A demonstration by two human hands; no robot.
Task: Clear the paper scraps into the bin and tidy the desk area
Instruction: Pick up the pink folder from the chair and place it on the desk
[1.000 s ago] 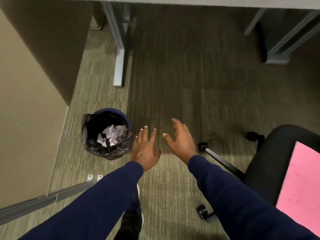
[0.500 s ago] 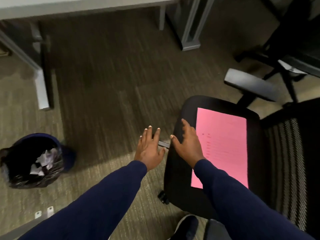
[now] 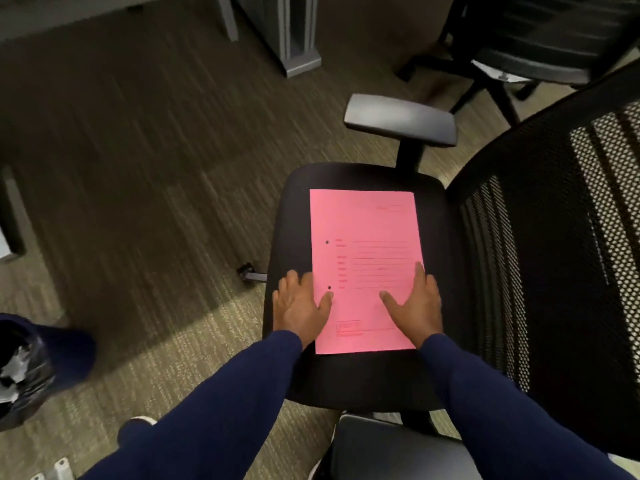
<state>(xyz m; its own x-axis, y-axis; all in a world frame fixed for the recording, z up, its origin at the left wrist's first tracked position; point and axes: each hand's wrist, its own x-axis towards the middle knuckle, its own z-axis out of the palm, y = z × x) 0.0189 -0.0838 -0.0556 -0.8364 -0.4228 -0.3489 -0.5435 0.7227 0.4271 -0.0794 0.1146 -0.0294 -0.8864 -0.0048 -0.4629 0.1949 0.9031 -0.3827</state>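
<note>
Head view, looking down at an office chair on grey-brown carpet (image 3: 145, 161). I saw a pink sheet (image 3: 363, 237) lying flat on the black seat (image 3: 440, 237) of the chair, its long edges running away from me, printed lines and two small dark dots near its left margin; the print was too blurred for me to read.

My left hand (image 3: 299, 306) lay palm down at the sheet's lower left edge, fingers spread on the seat just beside the paper and the thumb tip resting on the pink surface next to the lower dot. My right hand (image 3: 415, 304) lay palm down on the sheet's lower right part, fingers extended along its right edge, thumb pointing inward. Both hands were flat and released, grasping nothing. Both forearms wore dark blue sleeves (image 3: 485, 393).

The chair's mesh backrest (image 3: 554, 237) rose at the right, with one armrest (image 3: 401, 121) beyond the seat and another armrest (image 3: 391, 448) nearer me at the bottom edge.

The bin (image 3: 31, 368), dark blue with a black liner, stood on the carpet at the far left, well apart from the chair and cut off by the frame; white paper scraps (image 3: 14, 367) showed inside it. A grey desk leg (image 3: 294, 36) and a second chair (image 3: 519, 50) stood at the top.
</note>
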